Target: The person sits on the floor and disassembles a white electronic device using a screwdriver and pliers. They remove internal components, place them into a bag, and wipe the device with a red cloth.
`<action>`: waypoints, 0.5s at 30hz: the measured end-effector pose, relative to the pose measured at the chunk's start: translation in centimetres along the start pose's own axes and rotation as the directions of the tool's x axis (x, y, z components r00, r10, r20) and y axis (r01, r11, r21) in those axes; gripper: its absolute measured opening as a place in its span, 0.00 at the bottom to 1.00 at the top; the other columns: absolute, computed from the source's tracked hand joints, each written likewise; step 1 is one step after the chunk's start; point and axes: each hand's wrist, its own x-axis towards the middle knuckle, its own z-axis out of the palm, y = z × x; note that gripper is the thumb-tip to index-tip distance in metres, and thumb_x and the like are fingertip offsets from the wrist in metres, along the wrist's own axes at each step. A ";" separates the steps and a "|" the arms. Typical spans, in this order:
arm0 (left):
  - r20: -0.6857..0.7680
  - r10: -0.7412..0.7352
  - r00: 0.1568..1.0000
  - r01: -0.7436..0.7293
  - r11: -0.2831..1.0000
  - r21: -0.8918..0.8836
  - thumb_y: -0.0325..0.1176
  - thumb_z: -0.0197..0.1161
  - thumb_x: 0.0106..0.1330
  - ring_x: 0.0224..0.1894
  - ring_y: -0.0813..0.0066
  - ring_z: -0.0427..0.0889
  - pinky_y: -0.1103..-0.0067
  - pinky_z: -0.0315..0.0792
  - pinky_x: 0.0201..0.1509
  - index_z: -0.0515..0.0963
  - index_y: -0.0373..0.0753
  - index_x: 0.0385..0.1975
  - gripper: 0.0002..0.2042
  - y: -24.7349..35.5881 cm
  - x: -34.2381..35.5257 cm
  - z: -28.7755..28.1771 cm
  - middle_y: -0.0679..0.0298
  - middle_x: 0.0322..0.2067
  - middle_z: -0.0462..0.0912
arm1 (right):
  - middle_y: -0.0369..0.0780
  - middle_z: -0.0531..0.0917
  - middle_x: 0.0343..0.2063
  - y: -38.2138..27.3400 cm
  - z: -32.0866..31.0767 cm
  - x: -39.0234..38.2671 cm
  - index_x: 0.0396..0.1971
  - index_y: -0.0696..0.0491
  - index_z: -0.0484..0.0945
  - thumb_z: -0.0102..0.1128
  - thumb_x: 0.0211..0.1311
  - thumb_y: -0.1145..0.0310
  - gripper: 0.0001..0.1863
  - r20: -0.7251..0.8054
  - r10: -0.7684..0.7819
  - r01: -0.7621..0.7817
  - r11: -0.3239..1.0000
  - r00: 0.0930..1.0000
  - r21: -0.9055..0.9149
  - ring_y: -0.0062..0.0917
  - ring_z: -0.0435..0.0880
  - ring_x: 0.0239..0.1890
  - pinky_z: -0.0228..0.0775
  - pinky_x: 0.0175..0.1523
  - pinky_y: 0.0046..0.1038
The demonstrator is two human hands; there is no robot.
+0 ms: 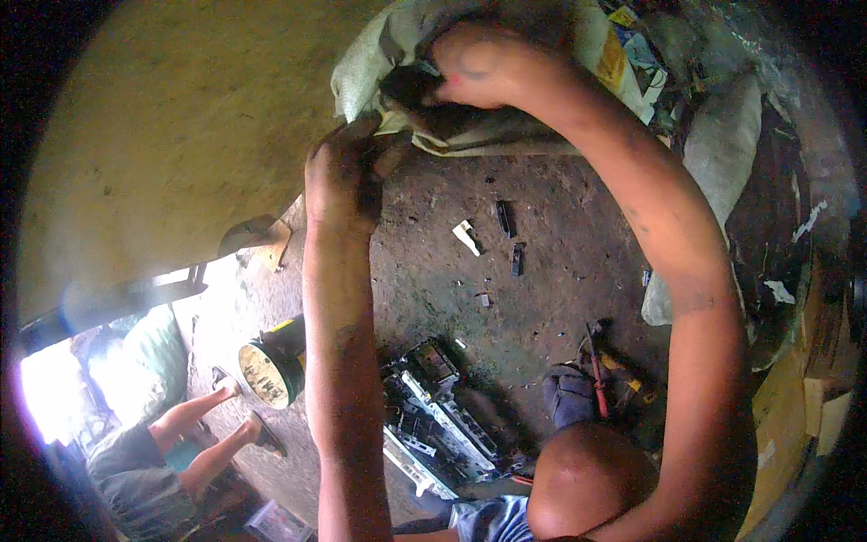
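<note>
Both forearms rise from the lower edge toward a pale, grimy woven sack (506,135) slumped on the dirt floor (542,298). Left hand (343,176) has its grip closed on the sack's crumpled rim; right hand (479,63) is curled tight around a dark object (411,86) at the sack's mouth. Below, a dismantled machine chassis (433,415) lies beside a red-handled tool (598,379)

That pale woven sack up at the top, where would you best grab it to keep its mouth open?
Probably by the rolled rim of the pale woven sack, coming from the near side. The cloth there bunches into a thick fold. The left hand already pinches the near edge, while the right hand reaches over the mouth onto a dark object.
</note>
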 end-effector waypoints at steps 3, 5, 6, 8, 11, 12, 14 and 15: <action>0.029 0.036 0.999 -0.038 0.997 0.074 0.25 0.58 0.71 0.42 0.62 0.85 0.71 0.84 0.45 0.75 0.24 0.49 0.12 -0.7 0.3 -3.5 0.52 0.41 0.83 | 0.51 0.85 0.46 2.5 0.2 -3.4 0.48 0.57 0.82 0.70 0.57 0.48 0.28 -0.229 -0.047 0.047 0.999 0.972 -0.006 0.45 0.84 0.47 0.76 0.56 0.41; -0.016 0.004 1.000 -0.002 0.996 0.094 0.26 0.58 0.72 0.43 0.63 0.85 0.70 0.84 0.45 0.76 0.25 0.50 0.12 -1.1 0.3 -3.7 0.53 0.41 0.83 | 0.50 0.84 0.47 7.0 1.2 -5.2 0.48 0.57 0.81 0.68 0.59 0.50 0.27 -0.373 0.000 0.021 0.998 0.928 0.051 0.45 0.83 0.48 0.76 0.57 0.42; -0.054 -0.023 0.998 0.028 0.995 0.098 0.26 0.57 0.73 0.43 0.63 0.85 0.70 0.84 0.45 0.76 0.26 0.50 0.12 -1.3 0.4 -3.8 0.53 0.42 0.83 | 0.50 0.83 0.48 9.2 2.0 -5.7 0.49 0.57 0.80 0.68 0.60 0.51 0.26 -0.455 0.029 0.018 0.995 0.890 0.098 0.45 0.83 0.48 0.75 0.58 0.42; 0.148 0.134 0.980 -0.175 0.935 0.308 0.36 0.57 0.74 0.49 0.57 0.85 0.68 0.79 0.52 0.76 0.37 0.58 0.17 -3.3 1.8 -8.0 0.52 0.52 0.83 | 0.49 0.82 0.48 11.9 3.5 -5.2 0.50 0.57 0.78 0.67 0.62 0.54 0.24 -0.620 0.052 0.096 0.975 0.783 0.202 0.45 0.82 0.49 0.74 0.59 0.42; 0.207 0.140 0.968 -0.250 0.544 0.801 0.42 0.58 0.74 0.52 0.53 0.85 0.66 0.77 0.55 0.77 0.45 0.62 0.20 -3.1 1.1 -7.8 0.52 0.56 0.83 | 0.46 0.81 0.47 13.7 3.7 -4.5 0.46 0.57 0.77 0.64 0.65 0.59 0.18 -0.764 -0.054 0.535 0.745 0.643 0.397 0.42 0.81 0.47 0.73 0.60 0.42; 0.164 0.158 0.974 -0.222 0.507 0.833 0.41 0.58 0.74 0.50 0.56 0.84 0.67 0.77 0.53 0.77 0.43 0.60 0.18 -2.4 0.4 -7.6 0.54 0.53 0.84 | 0.43 0.81 0.44 13.7 3.1 -4.1 0.42 0.56 0.79 0.62 0.67 0.62 0.13 -0.799 -0.100 0.713 0.527 0.592 0.463 0.40 0.81 0.45 0.72 0.61 0.41; 0.071 0.197 0.978 -0.181 0.629 0.756 0.36 0.59 0.74 0.42 0.64 0.84 0.72 0.78 0.44 0.79 0.36 0.54 0.15 -1.5 -0.9 -7.8 0.57 0.45 0.85 | 0.38 0.81 0.39 13.1 2.8 -3.6 0.33 0.56 0.81 0.58 0.71 0.69 0.08 -0.868 -0.128 0.873 -0.030 0.479 0.486 0.36 0.81 0.41 0.71 0.62 0.40; 0.064 0.198 0.978 -0.178 0.634 0.753 0.35 0.59 0.74 0.39 0.67 0.84 0.73 0.77 0.41 0.80 0.34 0.51 0.13 -1.0 -1.0 -8.7 0.58 0.42 0.85 | 0.36 0.82 0.38 12.8 2.7 -3.7 0.32 0.56 0.82 0.58 0.72 0.70 0.08 -0.842 -0.048 0.833 -0.126 0.537 0.539 0.35 0.81 0.39 0.71 0.61 0.39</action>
